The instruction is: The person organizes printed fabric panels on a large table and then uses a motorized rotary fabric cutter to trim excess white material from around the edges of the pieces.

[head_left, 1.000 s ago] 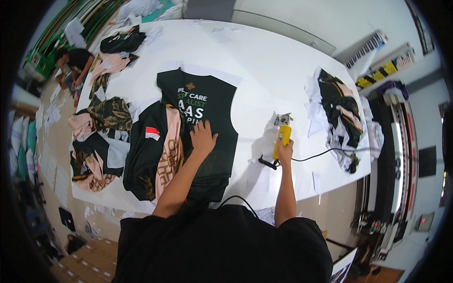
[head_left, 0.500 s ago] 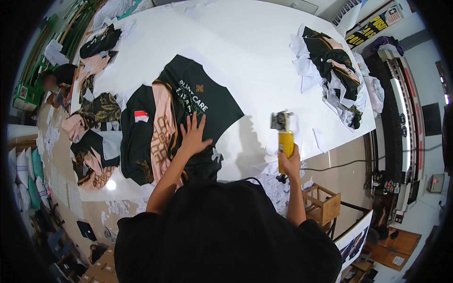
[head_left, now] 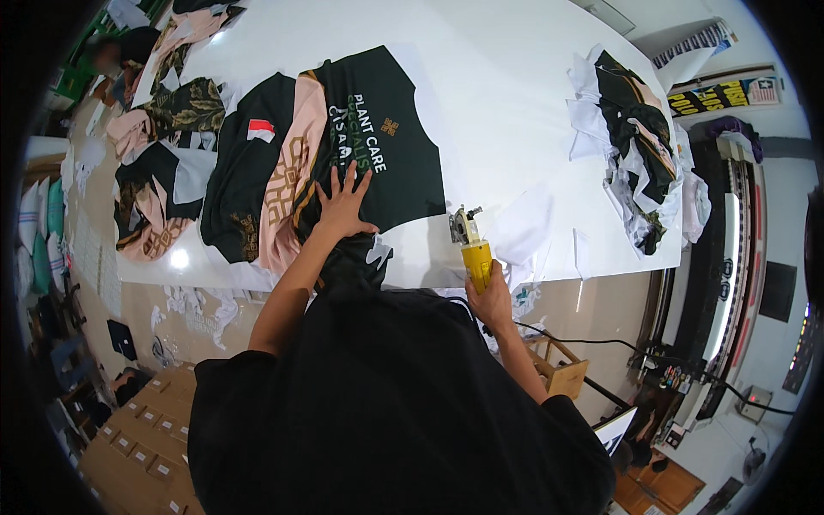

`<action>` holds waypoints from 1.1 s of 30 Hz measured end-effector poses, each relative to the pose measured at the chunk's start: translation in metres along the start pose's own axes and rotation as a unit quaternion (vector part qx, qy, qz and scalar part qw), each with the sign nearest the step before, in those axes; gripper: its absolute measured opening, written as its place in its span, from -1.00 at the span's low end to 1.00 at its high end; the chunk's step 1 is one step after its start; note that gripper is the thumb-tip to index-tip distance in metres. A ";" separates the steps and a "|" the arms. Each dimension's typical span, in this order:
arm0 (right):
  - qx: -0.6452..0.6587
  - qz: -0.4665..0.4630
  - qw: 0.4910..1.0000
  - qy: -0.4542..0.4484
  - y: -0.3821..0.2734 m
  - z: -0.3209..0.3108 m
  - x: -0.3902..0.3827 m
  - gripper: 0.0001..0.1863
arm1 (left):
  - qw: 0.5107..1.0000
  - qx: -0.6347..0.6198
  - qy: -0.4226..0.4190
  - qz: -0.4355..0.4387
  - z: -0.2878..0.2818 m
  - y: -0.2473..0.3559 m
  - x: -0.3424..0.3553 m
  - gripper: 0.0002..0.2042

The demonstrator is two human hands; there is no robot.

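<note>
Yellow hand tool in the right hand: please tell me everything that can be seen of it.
The yellow hand tool has a smooth, plastic-looking body and a silvery, metal-looking head. The right hand's grip wraps its lower body. The head points away from the person, slightly to the left, over the white table, close to a corner of the dark green panel; whether they touch is unclear. A dark cable runs rightward beyond the hand; any join to the tool is hidden.

We note open bench (head_left: pixel 506 103) between dark panel (head_left: pixel 410 172) and fabric heap (head_left: pixel 633 142); yellow cutter (head_left: pixel 477 261) obstructs the near side.
</note>
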State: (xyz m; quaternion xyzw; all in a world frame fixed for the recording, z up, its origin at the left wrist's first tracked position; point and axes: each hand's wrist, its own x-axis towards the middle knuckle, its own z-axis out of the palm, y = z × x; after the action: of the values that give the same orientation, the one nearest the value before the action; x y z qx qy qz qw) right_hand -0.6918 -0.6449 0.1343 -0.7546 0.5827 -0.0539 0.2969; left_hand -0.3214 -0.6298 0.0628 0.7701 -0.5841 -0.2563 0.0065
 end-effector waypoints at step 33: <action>0.000 -0.002 1.000 -0.006 -0.046 0.015 0.074 -0.49 | 1.000 -0.022 0.001 -0.006 0.001 0.000 -0.002 0.37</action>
State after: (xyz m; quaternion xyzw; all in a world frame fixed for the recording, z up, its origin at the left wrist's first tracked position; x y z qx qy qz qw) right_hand -0.6229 -0.6996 0.1257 -0.7561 0.5793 -0.0506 0.3002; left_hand -0.3220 -0.6276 0.0628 0.7734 -0.5739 -0.2683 0.0228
